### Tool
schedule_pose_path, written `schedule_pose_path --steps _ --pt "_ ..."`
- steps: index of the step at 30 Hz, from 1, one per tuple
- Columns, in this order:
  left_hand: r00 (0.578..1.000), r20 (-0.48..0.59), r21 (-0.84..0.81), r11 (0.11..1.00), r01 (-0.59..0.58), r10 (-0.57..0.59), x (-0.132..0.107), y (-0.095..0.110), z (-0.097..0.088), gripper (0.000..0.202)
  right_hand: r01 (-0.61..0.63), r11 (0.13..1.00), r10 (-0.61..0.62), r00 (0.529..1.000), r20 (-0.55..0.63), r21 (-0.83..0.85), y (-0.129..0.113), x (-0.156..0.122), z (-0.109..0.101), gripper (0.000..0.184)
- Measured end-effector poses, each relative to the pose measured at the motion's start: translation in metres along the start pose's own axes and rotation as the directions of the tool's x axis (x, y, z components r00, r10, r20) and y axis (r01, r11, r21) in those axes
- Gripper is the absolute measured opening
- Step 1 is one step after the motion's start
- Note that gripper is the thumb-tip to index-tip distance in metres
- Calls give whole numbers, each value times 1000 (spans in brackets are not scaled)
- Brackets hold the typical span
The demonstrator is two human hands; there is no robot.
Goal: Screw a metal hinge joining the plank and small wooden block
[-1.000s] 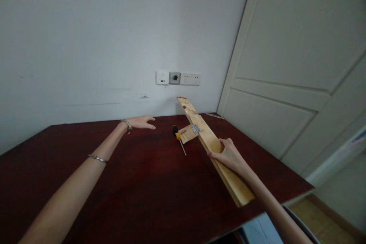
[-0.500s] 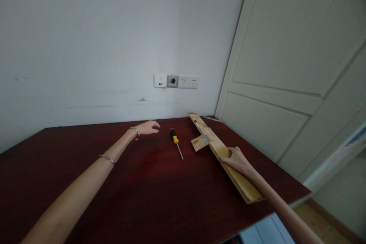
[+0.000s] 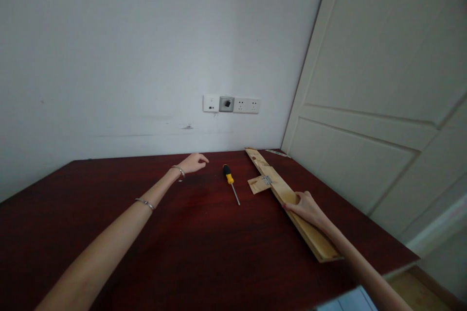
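My right hand (image 3: 305, 210) grips a long pale wooden board (image 3: 279, 184) across its width, thumb at the near-left edge and the other fingers over the far side. The board lies slanted on the dark red table. A metal hinge (image 3: 267, 180) sits on the board and on a short wooden piece (image 3: 258, 184) sticking out to the left. Just left of the screwdriver (image 3: 228, 175), my left hand (image 3: 194, 163) hovers above the table, fingers loosely bent, thumb apart from them, nothing visible in it. The screwdriver has a black and yellow handle, and its shaft points toward me.
The table (image 3: 204, 252) meets a white wall with sockets (image 3: 247, 105) at the back. A white panelled door (image 3: 357, 155) rises along the right. A thin strip (image 3: 278, 153) lies in the far right corner. A pale flat object (image 3: 348, 301) shows at the bottom edge.
The whole view has shifted, so things appear slightly farther right. My left hand's fingers are a little more bent. My right hand keeps its grip on the board, which lies flatter.
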State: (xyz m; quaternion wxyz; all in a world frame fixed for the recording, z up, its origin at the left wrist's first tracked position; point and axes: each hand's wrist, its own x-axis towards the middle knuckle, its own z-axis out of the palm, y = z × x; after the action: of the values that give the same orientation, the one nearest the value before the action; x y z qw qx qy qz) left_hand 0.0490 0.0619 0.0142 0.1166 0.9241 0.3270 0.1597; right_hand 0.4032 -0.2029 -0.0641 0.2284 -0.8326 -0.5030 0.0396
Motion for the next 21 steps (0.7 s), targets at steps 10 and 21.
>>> schedule_pose_path --steps 10,21 --pt "988 -143 -87 995 47 -60 14 0 11 29 -5 1000 5 999 -33 -13 10 4 10 80" --pt "990 -48 -35 991 132 -134 40 25 44 29 33 996 -37 998 -57 -77 18 5 19 82"
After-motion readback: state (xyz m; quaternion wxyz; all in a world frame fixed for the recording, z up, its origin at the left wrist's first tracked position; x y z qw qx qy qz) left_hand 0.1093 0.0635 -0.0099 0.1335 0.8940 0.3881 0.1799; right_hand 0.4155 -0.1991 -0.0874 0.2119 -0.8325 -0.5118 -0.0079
